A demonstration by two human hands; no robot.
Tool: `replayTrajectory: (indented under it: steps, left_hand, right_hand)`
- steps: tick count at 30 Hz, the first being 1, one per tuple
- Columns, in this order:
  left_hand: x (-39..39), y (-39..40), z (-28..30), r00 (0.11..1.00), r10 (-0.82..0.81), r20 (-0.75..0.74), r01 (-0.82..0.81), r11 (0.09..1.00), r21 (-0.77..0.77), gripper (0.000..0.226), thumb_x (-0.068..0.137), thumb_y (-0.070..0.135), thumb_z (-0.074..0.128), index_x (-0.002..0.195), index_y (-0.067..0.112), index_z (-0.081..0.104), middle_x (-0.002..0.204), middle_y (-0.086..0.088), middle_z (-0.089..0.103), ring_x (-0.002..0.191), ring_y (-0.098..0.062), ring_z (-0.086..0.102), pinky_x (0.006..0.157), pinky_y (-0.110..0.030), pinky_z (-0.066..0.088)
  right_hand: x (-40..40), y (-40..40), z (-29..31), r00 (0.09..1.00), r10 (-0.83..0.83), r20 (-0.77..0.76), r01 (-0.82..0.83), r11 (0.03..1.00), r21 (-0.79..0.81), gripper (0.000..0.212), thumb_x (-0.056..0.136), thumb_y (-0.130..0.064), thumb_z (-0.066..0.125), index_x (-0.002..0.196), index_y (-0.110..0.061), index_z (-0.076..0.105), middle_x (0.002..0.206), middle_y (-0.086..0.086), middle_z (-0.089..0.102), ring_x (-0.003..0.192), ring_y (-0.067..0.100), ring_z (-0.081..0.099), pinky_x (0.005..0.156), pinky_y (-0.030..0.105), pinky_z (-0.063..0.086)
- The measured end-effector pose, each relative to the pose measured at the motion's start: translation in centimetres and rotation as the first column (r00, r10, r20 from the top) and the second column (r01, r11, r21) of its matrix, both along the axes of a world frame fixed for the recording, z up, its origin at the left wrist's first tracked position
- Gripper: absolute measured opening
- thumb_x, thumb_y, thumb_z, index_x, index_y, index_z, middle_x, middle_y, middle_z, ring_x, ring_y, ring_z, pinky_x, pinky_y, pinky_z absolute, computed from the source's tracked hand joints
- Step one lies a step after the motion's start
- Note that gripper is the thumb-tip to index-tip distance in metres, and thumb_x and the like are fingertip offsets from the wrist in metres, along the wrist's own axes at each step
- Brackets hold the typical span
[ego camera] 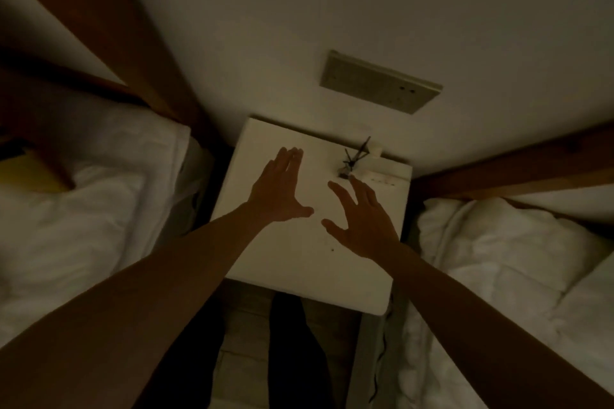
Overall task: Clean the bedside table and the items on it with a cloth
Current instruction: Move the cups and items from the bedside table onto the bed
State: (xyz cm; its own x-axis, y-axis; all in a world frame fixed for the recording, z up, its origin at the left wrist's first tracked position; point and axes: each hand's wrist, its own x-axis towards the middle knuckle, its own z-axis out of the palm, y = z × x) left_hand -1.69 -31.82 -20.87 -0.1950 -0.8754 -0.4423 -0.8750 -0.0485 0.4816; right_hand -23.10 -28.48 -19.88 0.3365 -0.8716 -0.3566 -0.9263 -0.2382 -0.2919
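- Dim light covers a narrow gap between two beds, where a white bedside table (292, 262) stands against a pale wall (299, 10); its top is smooth, flat and square with rounded corners.
- Both bare forearms reach forward over the tabletop. The left hand (277, 191) is spread flat, palm down, fingers straight and close together, thumb pointing right.
- The right hand (362, 222) is also unclenched and holds nothing, its fingers splayed and slightly curled, thumb pointing left toward the other thumb. A small gap separates the two hands. Whether either palm touches the surface cannot be told.
- No cloth can be made out in either hand.
- Near the table's back edge, just beyond the right fingertips, sits a small dark diffuser with thin sticks (354, 159) fanning upward; beside it lies a flat white device (387, 179) with a row of tiny marks.
- Most of the tabletop is bare, including the front part toward the person.
- Rumpled white bedding lies close on both sides: the left bed (83, 209) and the right bed (498, 259), each with a dark wooden headboard.
- A grey rectangular socket plate (378, 81) is fixed on the wall above the table.
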Motion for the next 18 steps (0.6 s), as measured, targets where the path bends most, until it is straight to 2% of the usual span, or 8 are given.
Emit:
replayTrajectory:
  steps: [6, 10, 12, 15, 18]
  left_hand:
    - [-4.4, -2.0, -1.9, 1.0, -0.02, 0.0, 0.02, 0.999, 0.029, 0.13, 0.071, 0.052, 0.082, 0.158, 0.011, -0.005, 0.168, -0.005, -0.003, 0.154, -0.022, -0.008, 0.124, -0.038, 0.003]
    - [-6.4, -3.7, -3.4, 0.999, -0.023, -0.023, 0.024, 0.997, 0.068, 0.123, 0.075, 0.042, 0.083, 0.159, 0.013, -0.001, 0.168, -0.002, -0.001, 0.154, -0.019, -0.005, 0.123, -0.037, 0.014]
    - [-7.4, -4.7, -4.3, 0.998, 0.012, -0.058, -0.008, 0.997, 0.076, 0.116, 0.076, 0.036, 0.083, 0.159, 0.014, 0.005, 0.167, -0.001, 0.005, 0.154, -0.019, 0.005, 0.121, -0.038, 0.023]
    - [-8.8, -5.8, -5.4, 0.992, 0.062, -0.113, -0.058, 0.998, 0.032, 0.1, 0.078, 0.032, 0.081, 0.156, 0.016, 0.022, 0.161, -0.003, 0.024, 0.144, -0.026, 0.033, 0.112, -0.043, 0.039]
    - [-10.0, -6.0, -6.4, 0.965, 0.133, -0.227, -0.138, 0.99, -0.004, 0.079, 0.079, 0.028, 0.081, 0.147, 0.021, 0.041, 0.15, -0.002, 0.042, 0.132, -0.026, 0.048, 0.105, -0.042, 0.046]
  right_hand:
    - [-5.3, -0.5, -2.8, 0.991, -0.111, -0.072, 0.115, 0.991, 0.069, 0.07, 0.092, -0.06, 0.051, 0.153, -0.033, 0.03, 0.163, 0.015, 0.021, 0.149, 0.034, 0.019, 0.108, 0.053, 0.04]
    - [-7.3, -2.4, -4.1, 0.98, -0.173, -0.093, 0.176, 0.984, 0.027, 0.062, 0.094, -0.046, 0.056, 0.151, -0.028, 0.036, 0.156, 0.016, 0.032, 0.141, 0.037, 0.031, 0.103, 0.051, 0.044]
    - [-7.9, -3.7, -4.6, 0.978, -0.184, -0.094, 0.182, 0.983, -0.036, 0.056, 0.093, -0.035, 0.059, 0.145, -0.024, 0.043, 0.144, 0.015, 0.043, 0.13, 0.035, 0.043, 0.095, 0.049, 0.051]
    - [-8.4, -5.3, -5.2, 0.971, -0.209, -0.114, 0.198, 0.976, -0.095, 0.053, 0.088, -0.023, 0.062, 0.139, -0.019, 0.046, 0.125, 0.014, 0.051, 0.114, 0.034, 0.052, 0.083, 0.045, 0.055]
    - [-8.8, -6.2, -5.7, 0.965, -0.225, -0.134, 0.215, 0.973, -0.086, 0.06, 0.089, -0.019, 0.063, 0.144, -0.016, 0.04, 0.123, 0.016, 0.051, 0.111, 0.033, 0.052, 0.081, 0.044, 0.056]
